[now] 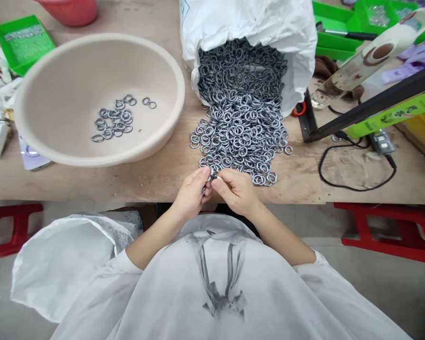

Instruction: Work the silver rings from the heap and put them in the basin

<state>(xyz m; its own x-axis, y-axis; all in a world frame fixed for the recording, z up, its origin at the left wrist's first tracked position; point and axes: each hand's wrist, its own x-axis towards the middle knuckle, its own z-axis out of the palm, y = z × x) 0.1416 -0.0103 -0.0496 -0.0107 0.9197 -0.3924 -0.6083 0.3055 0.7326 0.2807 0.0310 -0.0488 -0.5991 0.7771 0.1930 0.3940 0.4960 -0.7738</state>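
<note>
white-grey printed shirt (219,274) lies nearest in the head view. the left hand (194,190) pinches dark-grey round metal rings (204,190); the right hand (236,190) is clenched beside them, on what i cannot tell. one uncountable heap (241,130), spilling from one white sack (248,21), lies just ahead, nearer the right; one beige round plastic bowl (67,75), holding roughly twenty, lies forward-left, nearer the left.

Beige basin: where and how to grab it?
Take the basin by its rim, two-handed, near-left and near-right, probably from the front edge of the table. The thick lip gives an edge to hook, and it sits open side up. The green tray crowds its far left; keep it level, since loose rings lie inside.
</note>
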